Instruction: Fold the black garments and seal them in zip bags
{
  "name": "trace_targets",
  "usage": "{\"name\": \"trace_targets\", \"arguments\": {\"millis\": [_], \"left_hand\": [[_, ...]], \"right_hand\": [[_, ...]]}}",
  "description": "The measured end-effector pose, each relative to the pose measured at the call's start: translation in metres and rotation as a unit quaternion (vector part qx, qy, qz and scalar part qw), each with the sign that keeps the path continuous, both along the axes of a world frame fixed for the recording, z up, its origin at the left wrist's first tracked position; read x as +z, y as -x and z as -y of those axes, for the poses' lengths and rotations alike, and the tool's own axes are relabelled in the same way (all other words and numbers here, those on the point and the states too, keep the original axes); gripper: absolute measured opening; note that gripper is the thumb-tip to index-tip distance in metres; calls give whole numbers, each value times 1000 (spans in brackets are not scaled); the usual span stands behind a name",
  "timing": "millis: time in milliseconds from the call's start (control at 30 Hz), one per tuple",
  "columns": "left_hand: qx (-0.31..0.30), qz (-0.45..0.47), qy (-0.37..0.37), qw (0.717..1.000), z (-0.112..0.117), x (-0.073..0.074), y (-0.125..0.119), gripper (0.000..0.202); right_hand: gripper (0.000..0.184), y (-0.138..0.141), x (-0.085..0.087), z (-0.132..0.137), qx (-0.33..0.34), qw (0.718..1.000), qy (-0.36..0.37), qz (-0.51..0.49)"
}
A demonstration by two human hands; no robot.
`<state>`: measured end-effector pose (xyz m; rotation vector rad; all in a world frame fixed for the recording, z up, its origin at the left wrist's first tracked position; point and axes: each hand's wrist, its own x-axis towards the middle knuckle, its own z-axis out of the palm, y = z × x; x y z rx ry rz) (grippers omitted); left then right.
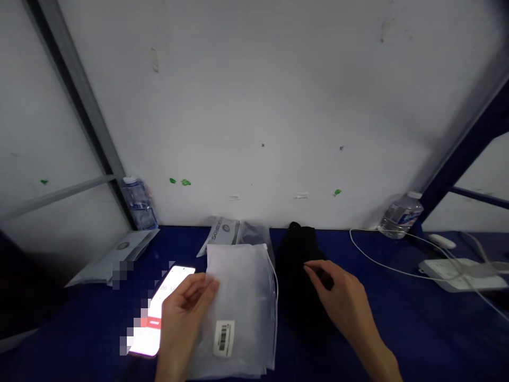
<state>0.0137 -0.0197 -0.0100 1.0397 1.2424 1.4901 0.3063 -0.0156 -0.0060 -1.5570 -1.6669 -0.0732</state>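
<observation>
The table meets the wall along a straight back edge, with a grey post rising at the left corner and a blue post at the right. A narrow strip of blue surface shows between the bags and the cloth, which lie side by side in the middle, and a wider stretch runs from the cloth to the cable. The left hand is at the bags' left edge, thumb lying over the plastic and fingertips curled near it; whether they pinch it, I cannot tell. The right hand is over the black cloth, tips of thumb and index finger together; whether a fold sits between them, I cannot tell. The phone, screen lit, lies just left of the bags, partly hidden by the left hand, and crowds that side. A barcode label is on the top bag. Behind the bags, a printed pouch and a clear sleeve fill the room up to the wall. Packets lie farther left, near one bottle; another bottle stands at the right, where the cable loops past it and over the power strip.
</observation>
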Motion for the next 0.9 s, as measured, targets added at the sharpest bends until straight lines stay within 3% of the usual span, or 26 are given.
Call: {"name": "trace_targets", "arguments": {"millis": [100, 200, 300, 467, 633, 733, 900], "left_hand": [[1, 14, 3, 1000, 2, 3, -1, 37], [1, 19, -5, 1000, 4, 7, -2, 36], [5, 14, -9, 1000, 4, 11, -4, 39], [17, -34, -11, 999, 1, 12, -4, 47], [65, -159, -52, 984, -2, 10, 1, 43], [88, -234, -57, 967, -4, 7, 6, 41], [60, -283, -29, 957, -4, 0, 14, 37]], "right_hand": [[25, 1, 0, 1, 1, 1000, -3, 15], [25, 10, 4, 7, -2, 998, -66, 2], [21, 31, 6, 15, 51, 993, -105, -24], [27, 61, -2, 19, 102, 994, -7, -41], [16, 75, -11, 16, 155, 985, 74, -34], [13, 83, -15, 17, 145, 985, 87, 19], [16, 89, -20, 22, 123, 983, 115, 74]]}}
